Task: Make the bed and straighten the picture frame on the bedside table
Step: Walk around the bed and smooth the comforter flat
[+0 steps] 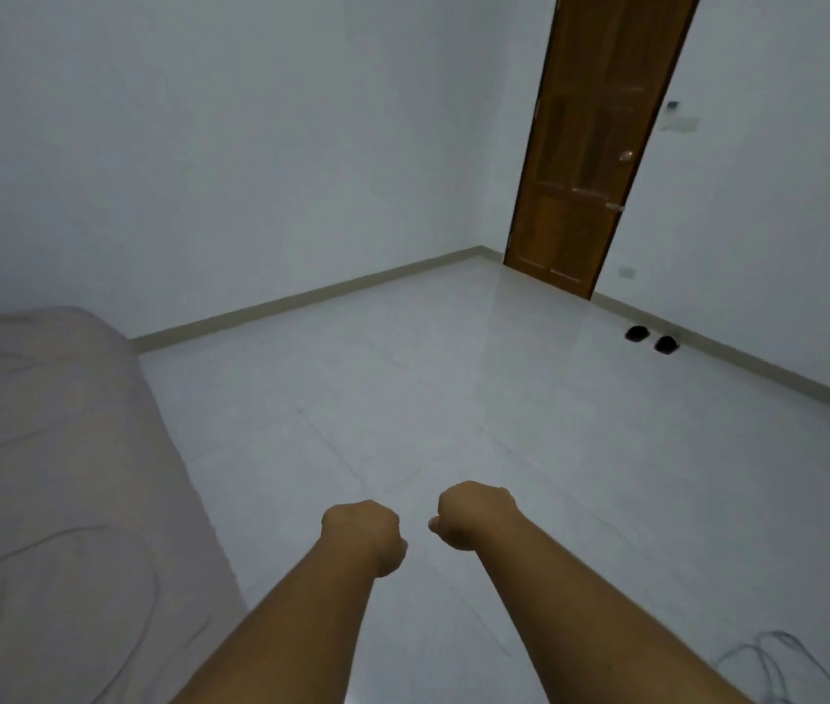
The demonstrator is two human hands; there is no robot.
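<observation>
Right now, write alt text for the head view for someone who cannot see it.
A person's left hand and right hand, both curled and empty, reach forward on bare arms over a pale tiled floor. A wrinkled, pinkish-covered bed lies at the left, and a wooden door stands in the far right corner.

No legible text or labels anywhere.

A wooden door (pixel 601 139) stands shut; two black objects (pixel 636 333) lie on the tiled floor (pixel 403 398); cables (pixel 778 663) coil nearby.
</observation>
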